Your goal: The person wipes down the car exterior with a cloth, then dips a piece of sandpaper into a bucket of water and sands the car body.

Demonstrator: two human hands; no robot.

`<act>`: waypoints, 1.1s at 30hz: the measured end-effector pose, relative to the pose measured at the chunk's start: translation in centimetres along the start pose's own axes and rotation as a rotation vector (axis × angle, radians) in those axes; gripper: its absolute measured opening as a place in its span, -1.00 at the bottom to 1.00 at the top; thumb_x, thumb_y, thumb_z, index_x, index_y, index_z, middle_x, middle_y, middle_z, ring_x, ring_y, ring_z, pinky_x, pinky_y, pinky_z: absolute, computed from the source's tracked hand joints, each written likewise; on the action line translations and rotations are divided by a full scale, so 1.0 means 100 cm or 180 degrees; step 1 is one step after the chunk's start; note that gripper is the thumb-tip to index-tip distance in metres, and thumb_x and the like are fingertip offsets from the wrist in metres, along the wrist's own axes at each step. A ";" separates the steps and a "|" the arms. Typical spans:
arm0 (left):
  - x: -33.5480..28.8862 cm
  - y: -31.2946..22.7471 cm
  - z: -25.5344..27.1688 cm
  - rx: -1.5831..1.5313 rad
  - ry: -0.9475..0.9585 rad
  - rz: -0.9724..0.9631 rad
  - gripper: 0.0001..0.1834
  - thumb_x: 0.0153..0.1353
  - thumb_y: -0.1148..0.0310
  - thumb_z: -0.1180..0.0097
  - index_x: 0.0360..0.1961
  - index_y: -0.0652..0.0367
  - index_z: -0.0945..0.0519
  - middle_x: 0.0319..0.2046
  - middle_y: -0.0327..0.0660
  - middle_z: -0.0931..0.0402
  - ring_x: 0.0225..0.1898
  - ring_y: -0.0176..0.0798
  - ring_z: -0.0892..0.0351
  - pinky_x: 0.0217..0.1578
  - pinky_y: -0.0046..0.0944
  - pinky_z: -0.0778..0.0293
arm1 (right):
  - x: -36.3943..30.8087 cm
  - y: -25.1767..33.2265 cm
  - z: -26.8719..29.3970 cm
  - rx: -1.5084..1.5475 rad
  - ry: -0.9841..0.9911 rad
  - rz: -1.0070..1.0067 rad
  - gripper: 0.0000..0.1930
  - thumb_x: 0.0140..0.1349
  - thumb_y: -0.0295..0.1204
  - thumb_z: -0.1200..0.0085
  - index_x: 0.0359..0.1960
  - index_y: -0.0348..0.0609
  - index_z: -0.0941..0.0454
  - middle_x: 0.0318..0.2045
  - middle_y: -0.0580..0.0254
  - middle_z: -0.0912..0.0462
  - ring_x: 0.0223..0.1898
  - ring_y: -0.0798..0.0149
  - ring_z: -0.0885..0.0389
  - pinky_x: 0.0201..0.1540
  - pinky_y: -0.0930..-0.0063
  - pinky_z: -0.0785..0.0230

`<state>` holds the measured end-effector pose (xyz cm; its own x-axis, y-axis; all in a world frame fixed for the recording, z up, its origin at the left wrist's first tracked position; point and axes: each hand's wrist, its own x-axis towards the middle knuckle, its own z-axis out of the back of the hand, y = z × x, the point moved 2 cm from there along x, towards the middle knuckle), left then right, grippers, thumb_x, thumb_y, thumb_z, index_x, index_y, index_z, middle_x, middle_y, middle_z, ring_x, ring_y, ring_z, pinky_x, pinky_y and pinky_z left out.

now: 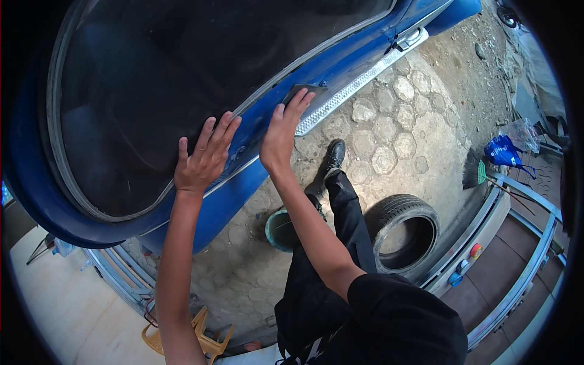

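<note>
My left hand [205,157] lies with fingers spread across the lower edge of a dark car window [176,79], where the glass meets its grey rubber seal. My right hand [283,135] is stretched flat against the blue car body [255,129] below that window. Beneath its fingertips, pressed to the panel, is a dark grey sheet [297,92] that looks like sandpaper. Part of this sheet is hidden by the fingers. A silver perforated side step [359,85] runs along the car's lower edge, just right of my right hand.
A loose tyre [401,234] lies on the stone-patterned ground beside my leg. Near my feet stands a green bucket [281,231]. A yellow plastic chair [210,337] is at lower left. A metal-framed barrier [462,258], a broom [477,170] and a blue bag [506,152] are at right.
</note>
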<state>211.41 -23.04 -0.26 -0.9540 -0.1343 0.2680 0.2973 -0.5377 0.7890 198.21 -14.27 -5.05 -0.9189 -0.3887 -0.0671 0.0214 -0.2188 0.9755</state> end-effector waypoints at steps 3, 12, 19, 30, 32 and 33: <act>0.004 0.001 0.000 0.0020 -0.0071 0.0051 -0.43 0.39 0.07 0.33 0.43 -0.54 -0.08 0.47 -0.66 0.04 0.47 -0.44 0.03 0.44 0.19 0.35 | -0.028 -0.003 -0.009 -0.0192 0.0205 0.0321 -0.29 0.45 -0.18 0.30 0.49 -0.20 0.30 0.49 -0.19 0.42 0.49 -0.26 0.39 0.44 -0.17 0.35; 0.004 -0.002 0.001 -0.0029 0.0002 0.0020 -0.41 0.36 0.07 0.32 0.43 -0.55 -0.07 0.48 -0.65 0.06 0.48 -0.42 0.06 0.44 0.21 0.36 | 0.006 0.001 0.003 -0.0151 -0.0019 0.0132 -0.29 0.47 -0.12 0.33 0.49 -0.19 0.31 0.49 -0.18 0.37 0.49 -0.27 0.37 0.43 -0.19 0.32; 0.005 -0.001 0.000 0.0014 -0.0042 0.0040 -0.40 0.34 0.08 0.27 0.42 -0.57 -0.09 0.48 -0.65 0.07 0.48 -0.42 0.06 0.44 0.20 0.35 | -0.013 -0.009 0.007 -0.0078 0.0324 -0.0009 -0.30 0.48 -0.11 0.35 0.49 -0.19 0.30 0.49 -0.17 0.38 0.49 -0.26 0.39 0.45 -0.10 0.38; 0.005 -0.001 0.000 -0.0068 0.0005 0.0063 -0.39 0.33 0.10 0.26 0.42 -0.58 -0.09 0.47 -0.67 0.04 0.47 -0.43 0.04 0.44 0.19 0.34 | 0.003 -0.007 0.002 -0.0033 0.0342 -0.0108 -0.27 0.48 -0.16 0.34 0.46 -0.32 0.38 0.47 -0.25 0.45 0.50 -0.20 0.42 0.48 0.07 0.41; 0.002 -0.001 0.000 -0.0020 -0.0040 0.0078 -0.39 0.34 0.10 0.27 0.42 -0.58 -0.08 0.47 -0.67 0.04 0.47 -0.43 0.03 0.44 0.20 0.35 | -0.012 -0.002 0.000 0.0064 0.0185 -0.0102 -0.26 0.48 -0.16 0.33 0.45 -0.34 0.37 0.46 -0.30 0.45 0.49 -0.25 0.40 0.48 0.05 0.39; 0.003 0.001 -0.003 0.0017 -0.0041 0.0094 -0.39 0.34 0.10 0.27 0.42 -0.58 -0.08 0.47 -0.67 0.04 0.47 -0.43 0.03 0.44 0.20 0.35 | -0.033 -0.006 -0.004 0.0090 0.0200 -0.0075 -0.26 0.48 -0.16 0.33 0.45 -0.34 0.37 0.46 -0.30 0.45 0.49 -0.25 0.40 0.48 0.05 0.39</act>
<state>211.10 -23.40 -0.26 -0.9442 -0.1393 0.2984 0.3257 -0.5293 0.7835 201.36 -13.19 -5.51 -0.8925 -0.4393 -0.1024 -0.0121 -0.2036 0.9790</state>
